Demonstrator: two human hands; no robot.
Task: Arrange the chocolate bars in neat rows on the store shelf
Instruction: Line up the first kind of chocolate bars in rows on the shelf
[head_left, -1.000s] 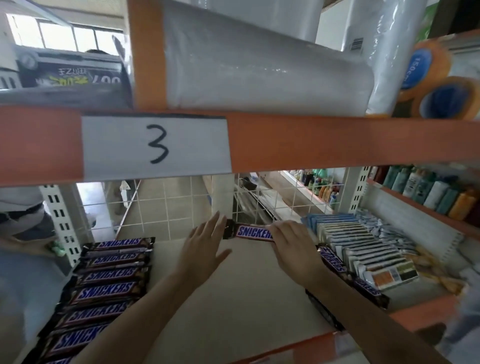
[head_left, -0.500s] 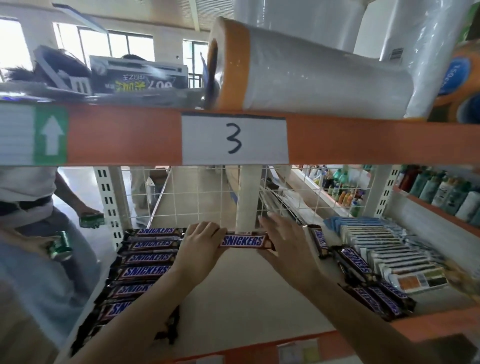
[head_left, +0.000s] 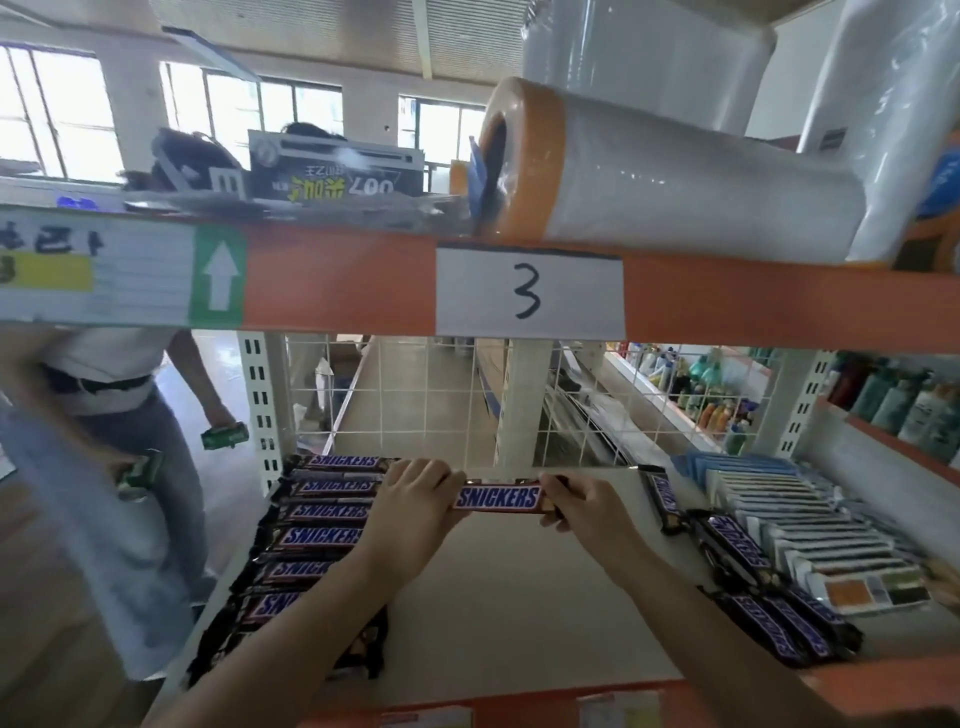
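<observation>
Shelf (head_left: 519, 597) holds Snickers rows (head_left: 322, 535); both hands (head_left: 410, 499) grip 1 bar (head_left: 496, 499).

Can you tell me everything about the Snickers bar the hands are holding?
The Snickers bar is long and flat in a shiny brown wrapper with blue letters on white. It lies level, crosswise, near the back of the shelf. The left hand pinches one end, the right hand the other.

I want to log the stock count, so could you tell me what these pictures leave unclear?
- Left Snickers row, head view: near bars hidden by the left forearm; no count.
- Held Snickers bar: ends covered by the left hand and right hand.
- Bottles behind the mesh: too small and blurred.
</observation>
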